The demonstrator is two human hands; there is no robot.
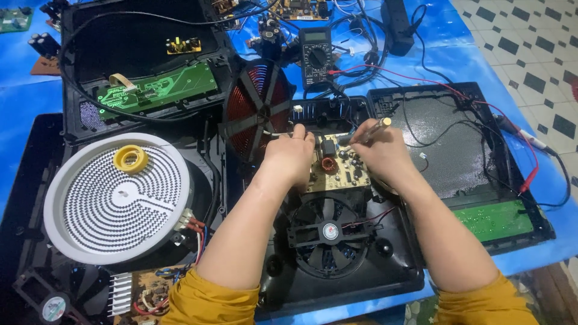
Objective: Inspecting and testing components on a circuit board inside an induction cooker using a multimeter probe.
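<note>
My left hand (pixel 290 157) rests on the upper left edge of a tan circuit board (pixel 341 170) inside an opened black cooker housing (pixel 337 265), with fingers curled around a thin metal piece. My right hand (pixel 380 155) grips a pen-shaped tool with a pale handle (pixel 374 129), its tip pointing down at the board near a black component. A copper-wound coil sits on the board between both hands. A red induction coil disc (pixel 256 111) is tilted up just left of my left hand. A black fan (pixel 330 233) lies below the board.
A white round heating plate (pixel 117 198) with a yellow ring lies at left. Green circuit boards (pixel 158 89) sit in open housings at upper left and lower right. A black multimeter (pixel 316 55) with red leads stands at the back. Blue cloth covers the table.
</note>
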